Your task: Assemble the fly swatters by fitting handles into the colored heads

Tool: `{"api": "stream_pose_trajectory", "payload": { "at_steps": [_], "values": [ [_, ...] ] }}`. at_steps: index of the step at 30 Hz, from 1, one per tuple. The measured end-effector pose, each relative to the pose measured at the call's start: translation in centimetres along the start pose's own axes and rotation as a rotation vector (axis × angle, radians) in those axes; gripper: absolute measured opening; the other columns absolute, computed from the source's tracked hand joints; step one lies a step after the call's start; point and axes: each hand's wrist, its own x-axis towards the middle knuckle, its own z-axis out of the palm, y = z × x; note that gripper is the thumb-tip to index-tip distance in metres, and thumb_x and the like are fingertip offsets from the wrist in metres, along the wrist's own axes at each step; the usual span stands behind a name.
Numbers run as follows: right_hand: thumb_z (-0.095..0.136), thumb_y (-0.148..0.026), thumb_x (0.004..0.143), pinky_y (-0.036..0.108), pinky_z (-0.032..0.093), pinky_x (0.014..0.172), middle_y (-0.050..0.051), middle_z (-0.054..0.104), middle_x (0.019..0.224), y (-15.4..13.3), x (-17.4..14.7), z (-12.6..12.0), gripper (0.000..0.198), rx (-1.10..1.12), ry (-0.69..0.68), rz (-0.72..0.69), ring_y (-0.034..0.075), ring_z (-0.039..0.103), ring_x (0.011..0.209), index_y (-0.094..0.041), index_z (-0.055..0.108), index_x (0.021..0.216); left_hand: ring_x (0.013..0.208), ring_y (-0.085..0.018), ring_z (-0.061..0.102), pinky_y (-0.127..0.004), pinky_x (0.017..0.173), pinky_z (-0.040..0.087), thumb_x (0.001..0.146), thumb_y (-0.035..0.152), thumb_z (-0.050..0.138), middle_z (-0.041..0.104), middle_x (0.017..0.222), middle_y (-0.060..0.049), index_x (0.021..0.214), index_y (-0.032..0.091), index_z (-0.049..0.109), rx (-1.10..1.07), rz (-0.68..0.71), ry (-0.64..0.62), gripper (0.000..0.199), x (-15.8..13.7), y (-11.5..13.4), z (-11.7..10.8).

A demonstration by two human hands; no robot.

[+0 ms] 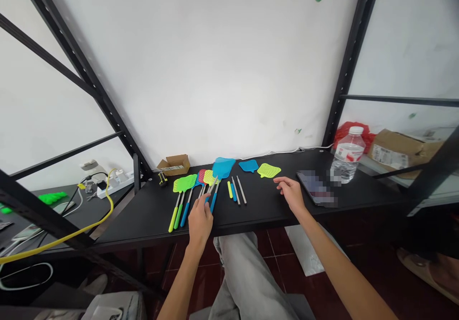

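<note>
My left hand is closed round the handle of a blue fly swatter, whose head tilts up and away. Beneath and left of that hand, several assembled fly swatters lie side by side, among them a bright green one and a red-headed one. My right hand hovers over the table with its fingers apart, nothing in it. Nearest to it is a loose yellow swatter head, beside a loose blue head. Between the hands lie a yellow grip, a blue grip and metal rods.
A phone and a water bottle are on the right of the black table. A small cardboard box stands against the wall at the back left. Black metal posts frame both sides. A yellow cable hangs at left.
</note>
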Motion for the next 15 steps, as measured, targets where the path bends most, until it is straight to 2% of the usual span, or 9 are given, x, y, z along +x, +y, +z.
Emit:
{"api": "stream_pose_trajectory", "payload": {
  "at_steps": [3,9,15],
  "values": [
    [0.050,-0.026,0.070,0.025,0.043,0.052,0.009,0.072,0.089,0.1,0.0,0.0,0.033,0.001,0.000,-0.004,0.018,0.061,0.070,-0.016,0.075,0.087,0.086,-0.023,0.065,-0.031,0.069,0.047,0.095,0.017,0.035,0.066,0.108,-0.011,0.130,0.019,0.054,0.103,-0.021,0.004,0.040,0.1,1.1,1.0],
    [0.049,-0.027,0.070,0.024,0.043,0.051,0.009,0.072,0.089,0.0,0.0,0.0,0.032,-0.019,0.003,-0.007,0.018,0.060,0.069,-0.016,0.074,0.086,0.096,-0.027,0.062,-0.037,0.083,0.046,0.095,0.017,0.038,0.065,0.104,-0.013,0.126,0.017,0.061,0.280,0.083,-0.047,0.038,0.3,3.5,2.9],
    [0.048,-0.027,0.070,0.024,0.042,0.051,0.008,0.072,0.086,0.1,0.1,0.2,0.032,-0.030,-0.003,-0.013,0.018,0.060,0.067,-0.016,0.074,0.084,0.102,-0.030,0.057,-0.042,0.085,0.044,0.095,0.025,0.042,0.062,0.107,-0.014,0.129,0.017,0.060,0.381,0.058,-0.078,0.039,0.0,3.4,4.1]
  ]
}}
